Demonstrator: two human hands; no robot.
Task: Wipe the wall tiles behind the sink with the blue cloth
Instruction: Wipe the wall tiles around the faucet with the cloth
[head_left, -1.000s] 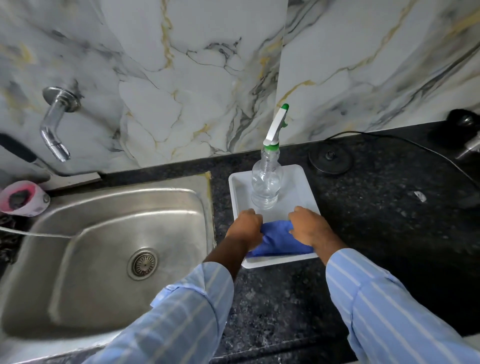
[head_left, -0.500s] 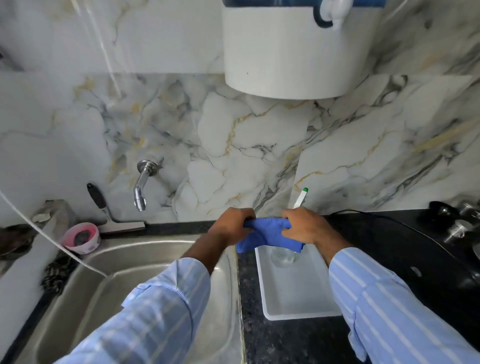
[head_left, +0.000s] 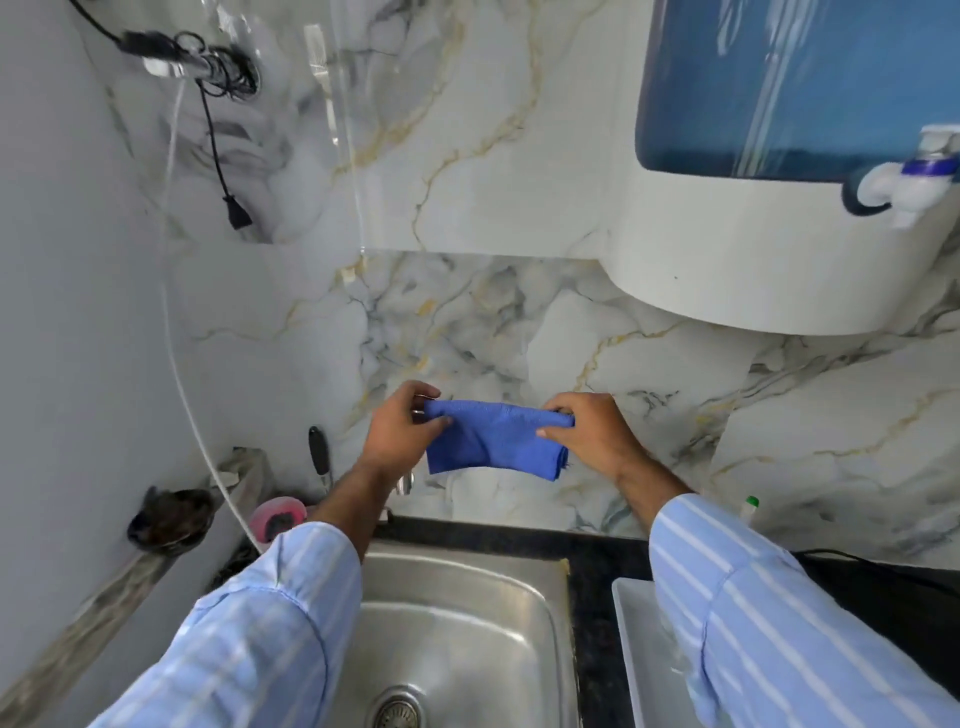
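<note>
Since the earlier frame both hands have risen off the white tray (head_left: 631, 649) and now hold the blue cloth (head_left: 493, 439) stretched in front of the wall tiles (head_left: 467, 322) above the sink (head_left: 457, 613). I see my left hand (head_left: 400, 434) and right hand (head_left: 587, 434) each pinching an upper corner. It hangs limp and light, so I judge a bunched, flat-palm hold best for wiping.

Both arms reach forward in striped sleeves, raised to about the same height. The left hand (head_left: 402, 428) and right hand (head_left: 587, 434) face each other, a little apart, each with fingers and thumb pinched closed.
</note>
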